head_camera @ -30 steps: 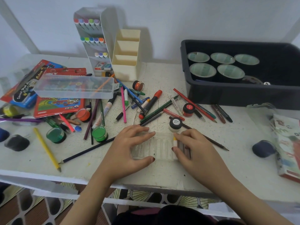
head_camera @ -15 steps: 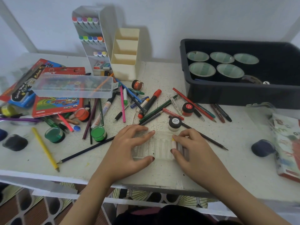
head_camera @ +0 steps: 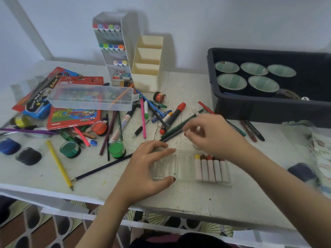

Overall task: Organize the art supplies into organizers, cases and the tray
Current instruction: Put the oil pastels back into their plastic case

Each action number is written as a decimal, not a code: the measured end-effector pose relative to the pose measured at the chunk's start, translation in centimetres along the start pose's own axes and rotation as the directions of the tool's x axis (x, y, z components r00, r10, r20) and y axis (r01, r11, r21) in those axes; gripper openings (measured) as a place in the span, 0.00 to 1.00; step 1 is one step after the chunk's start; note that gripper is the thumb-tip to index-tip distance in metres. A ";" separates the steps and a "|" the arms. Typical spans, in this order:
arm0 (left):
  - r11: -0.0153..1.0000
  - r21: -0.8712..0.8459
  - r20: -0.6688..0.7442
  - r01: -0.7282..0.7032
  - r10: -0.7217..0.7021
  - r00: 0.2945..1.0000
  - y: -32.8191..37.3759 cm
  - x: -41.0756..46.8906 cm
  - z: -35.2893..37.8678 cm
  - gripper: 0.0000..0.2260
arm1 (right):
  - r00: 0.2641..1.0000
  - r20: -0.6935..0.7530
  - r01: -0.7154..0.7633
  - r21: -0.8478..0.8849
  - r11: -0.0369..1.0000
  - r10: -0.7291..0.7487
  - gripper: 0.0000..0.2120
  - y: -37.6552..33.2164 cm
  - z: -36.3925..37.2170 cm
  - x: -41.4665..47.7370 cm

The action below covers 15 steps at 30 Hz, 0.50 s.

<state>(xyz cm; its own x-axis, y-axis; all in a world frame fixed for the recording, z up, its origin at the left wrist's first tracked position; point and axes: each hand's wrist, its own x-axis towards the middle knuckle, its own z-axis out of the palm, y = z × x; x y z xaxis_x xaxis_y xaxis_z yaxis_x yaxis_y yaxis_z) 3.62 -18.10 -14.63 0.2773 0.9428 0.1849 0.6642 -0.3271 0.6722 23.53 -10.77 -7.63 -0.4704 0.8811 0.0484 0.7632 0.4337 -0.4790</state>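
Note:
A clear ribbed crayon tray (head_camera: 180,167) lies near the table's front edge. Several white-wrapped crayons (head_camera: 212,170) lie side by side in its right end. My left hand (head_camera: 146,169) grips the tray's left end, thumb on the near edge and fingers on the far edge. My right hand (head_camera: 216,136) hovers just behind the tray with its fingertips pinched together over the loose pencils. It is blurred, and what lies under or between its fingers is hidden. Loose pens, markers and pencils (head_camera: 143,120) are scattered across the middle of the table.
A clear plastic case (head_camera: 89,97) rests on red crayon packs at the left. A marker organizer (head_camera: 111,42) and a cream organizer (head_camera: 148,59) stand at the back. A black tray (head_camera: 250,108) holding cups sits at the right. Paint pots (head_camera: 117,149) and a yellow pencil (head_camera: 59,165) lie front left.
My right hand has lifted off the tray's right end and moved back over the pencils, uncovering the row of crayons. My left hand has stayed on the tray.

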 end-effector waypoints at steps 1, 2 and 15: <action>1.000 -0.002 0.004 0.003 -0.003 1.000 0.0 0.0 0.0 0.26 | 0.999 0.009 0.034 -0.035 0.999 -0.034 0.09 0.1 -0.1 1.4; 1.000 -0.004 0.009 0.007 -0.007 1.000 0.1 0.0 -0.1 0.26 | 0.998 0.020 0.065 -0.071 0.995 -0.064 0.09 0.3 -0.1 2.7; 0.999 -0.021 0.012 0.037 -0.037 0.999 -0.1 0.1 -0.2 0.27 | 0.943 0.239 0.305 -0.342 0.889 -0.231 0.03 0.9 1.2 10.3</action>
<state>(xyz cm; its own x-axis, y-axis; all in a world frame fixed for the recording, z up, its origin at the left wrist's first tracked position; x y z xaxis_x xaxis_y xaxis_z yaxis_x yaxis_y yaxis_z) 3.41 -17.94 -14.57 0.2614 0.9533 0.1512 0.6592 -0.2908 0.6934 18.80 -1.54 -8.63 -0.7260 0.6856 -0.0531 0.6866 0.7184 -0.1117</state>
